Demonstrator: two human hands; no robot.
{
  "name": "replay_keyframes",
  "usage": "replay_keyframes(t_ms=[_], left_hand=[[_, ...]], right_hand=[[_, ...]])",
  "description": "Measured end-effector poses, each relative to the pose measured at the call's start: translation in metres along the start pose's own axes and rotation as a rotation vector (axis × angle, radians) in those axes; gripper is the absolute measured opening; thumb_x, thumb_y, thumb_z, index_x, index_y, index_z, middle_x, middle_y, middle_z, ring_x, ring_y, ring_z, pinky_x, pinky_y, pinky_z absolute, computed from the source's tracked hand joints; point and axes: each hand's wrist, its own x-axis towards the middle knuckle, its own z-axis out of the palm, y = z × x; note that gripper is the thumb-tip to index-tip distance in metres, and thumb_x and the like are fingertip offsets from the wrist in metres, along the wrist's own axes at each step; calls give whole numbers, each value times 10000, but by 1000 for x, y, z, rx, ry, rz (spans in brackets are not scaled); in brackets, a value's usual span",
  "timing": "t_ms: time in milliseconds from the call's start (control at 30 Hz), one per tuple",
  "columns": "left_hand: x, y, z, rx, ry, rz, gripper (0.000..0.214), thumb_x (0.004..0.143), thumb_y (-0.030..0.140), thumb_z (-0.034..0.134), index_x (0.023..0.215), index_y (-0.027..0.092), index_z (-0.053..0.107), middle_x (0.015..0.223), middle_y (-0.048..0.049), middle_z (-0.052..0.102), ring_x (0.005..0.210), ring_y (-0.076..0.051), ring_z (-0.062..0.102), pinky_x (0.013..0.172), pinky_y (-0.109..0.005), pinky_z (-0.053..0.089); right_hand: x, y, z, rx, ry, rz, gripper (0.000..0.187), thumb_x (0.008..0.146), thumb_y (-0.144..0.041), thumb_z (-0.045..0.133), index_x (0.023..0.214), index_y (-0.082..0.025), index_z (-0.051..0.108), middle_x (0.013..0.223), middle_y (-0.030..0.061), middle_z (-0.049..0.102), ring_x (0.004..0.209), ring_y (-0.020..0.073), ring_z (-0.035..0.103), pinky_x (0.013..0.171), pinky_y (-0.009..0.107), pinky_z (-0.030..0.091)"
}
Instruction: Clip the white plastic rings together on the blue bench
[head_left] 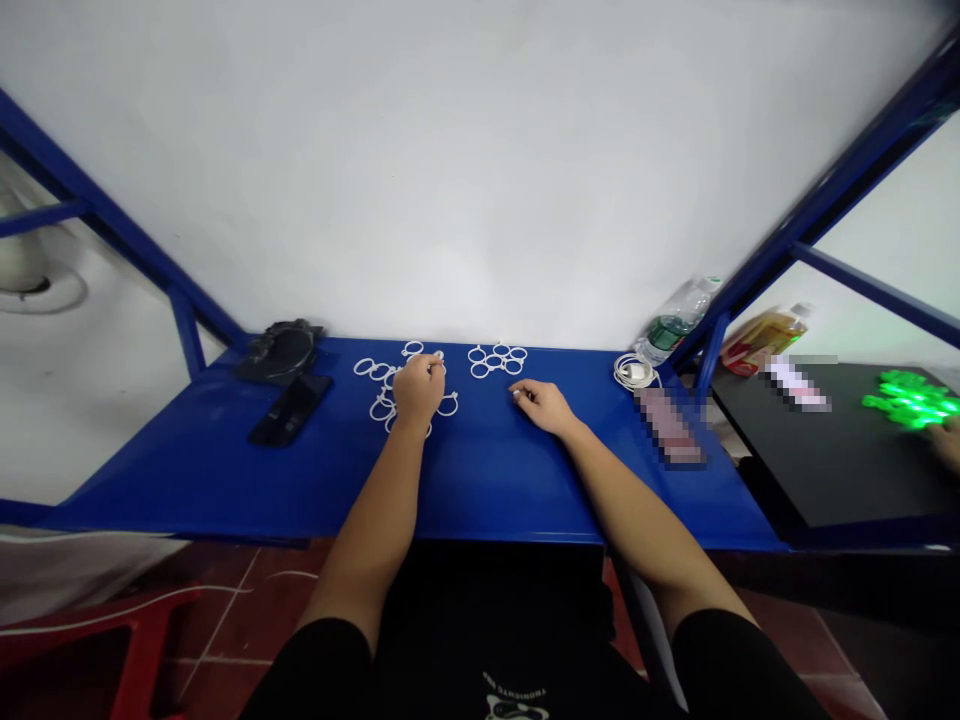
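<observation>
Curled into a fist, my left hand (pixel 420 393) is over a loose group of white rings (pixel 382 405) on the blue table. The hand covers part of that group, and what its fingers grip is hidden. To the right, my right hand (pixel 545 406) is low over the tabletop with thumb and fingers brought together. A small white piece (pixel 516 396) shows at its fingertips, too small to name. Just beyond that hand lies a flower-like cluster of joined white rings (pixel 496 362), apart from both hands.
A black phone (pixel 291 410) and a dark round object (pixel 283 350) lie at left. A coiled white cable (pixel 634 373), a plastic bottle (pixel 675 325) and a blurred flat item (pixel 670 427) are at right. Beyond the blue frame, another person's hand (pixel 946 440) touches glowing green rings (pixel 911 398).
</observation>
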Motion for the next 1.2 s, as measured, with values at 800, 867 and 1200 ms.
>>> replay_keyframes(t_ms=[800, 867, 1200], left_hand=[[-50, 50, 27, -144, -533, 423, 285, 1003, 279, 580, 1258, 254, 703, 1285, -52, 679, 1110, -204, 688, 951, -338, 572], [-49, 49, 27, -179, -527, 448, 235, 1016, 260, 548, 1162, 252, 732, 1216, -47, 696, 1073, -188, 687, 940, -327, 561], [-22, 24, 19, 84, -137, 165, 324, 913, 412, 716, 658, 215, 685, 1070, -109, 738, 1126, -347, 589, 1093, -603, 320]], right_hand=[[-5, -13, 1, 309, 86, -119, 216, 805, -147, 464, 730, -202, 659, 717, 6, 658, 673, 153, 597, 688, 267, 481], [-6, -13, 2, 287, 116, -141, 244, 829, -142, 457, 824, -208, 691, 839, 30, 713, 765, 175, 641, 767, 299, 525], [6, 5, -5, -169, 93, -16, 596, 931, -207, 534, 1526, -237, 519, 1666, 107, 398, 1211, 295, 654, 986, 461, 588]])
